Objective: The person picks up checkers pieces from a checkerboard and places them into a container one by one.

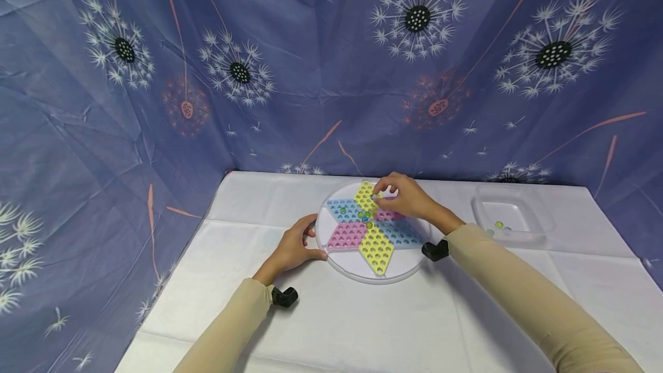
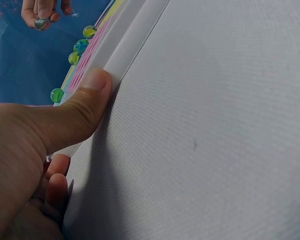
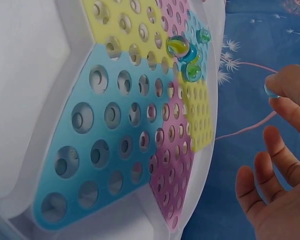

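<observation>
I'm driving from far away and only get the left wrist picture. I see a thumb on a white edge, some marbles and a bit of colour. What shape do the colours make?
Observer: A six-pointed star, in yellow, pink and blue, on a round Chinese checkers board.
Operator: Ooh! Are there more marbles somewhere I can't see?
Observer: Yes, the head view shows a few marbles in a clear plastic container, to the right of the board.
Operator: And that other hand up in my corner, whereabouts over the board is it?
Observer: In the head view, the right hand has its pinched marble in front of the star's far yellow point.
</observation>
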`<move>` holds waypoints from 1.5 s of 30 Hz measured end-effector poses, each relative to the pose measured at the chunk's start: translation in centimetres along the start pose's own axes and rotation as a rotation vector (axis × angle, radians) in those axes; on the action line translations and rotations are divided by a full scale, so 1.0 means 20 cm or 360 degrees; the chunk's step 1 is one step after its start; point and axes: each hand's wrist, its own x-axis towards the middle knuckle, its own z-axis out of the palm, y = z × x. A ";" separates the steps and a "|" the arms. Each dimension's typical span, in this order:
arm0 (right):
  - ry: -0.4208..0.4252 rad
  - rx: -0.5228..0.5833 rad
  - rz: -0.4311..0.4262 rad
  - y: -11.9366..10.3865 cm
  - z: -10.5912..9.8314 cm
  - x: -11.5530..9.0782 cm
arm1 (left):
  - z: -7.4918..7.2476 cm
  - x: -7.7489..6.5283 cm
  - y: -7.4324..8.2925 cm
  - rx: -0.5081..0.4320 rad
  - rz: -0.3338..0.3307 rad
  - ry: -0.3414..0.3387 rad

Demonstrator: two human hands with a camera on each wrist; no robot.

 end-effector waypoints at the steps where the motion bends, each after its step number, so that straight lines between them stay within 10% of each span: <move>1: 0.0005 -0.0005 -0.0005 0.00 0.00 0.00 | 0.00 0.00 0.00 0.0000 0.0000 0.0000; 18: 0.0108 -0.0024 0.0068 0.10 -0.10 -0.09 | 0.00 0.00 0.00 0.0001 -0.0015 0.0007; 45: 0.0309 -0.0239 0.0387 0.40 -0.54 -0.54 | 0.01 0.01 -0.01 -0.0019 -0.0026 0.0004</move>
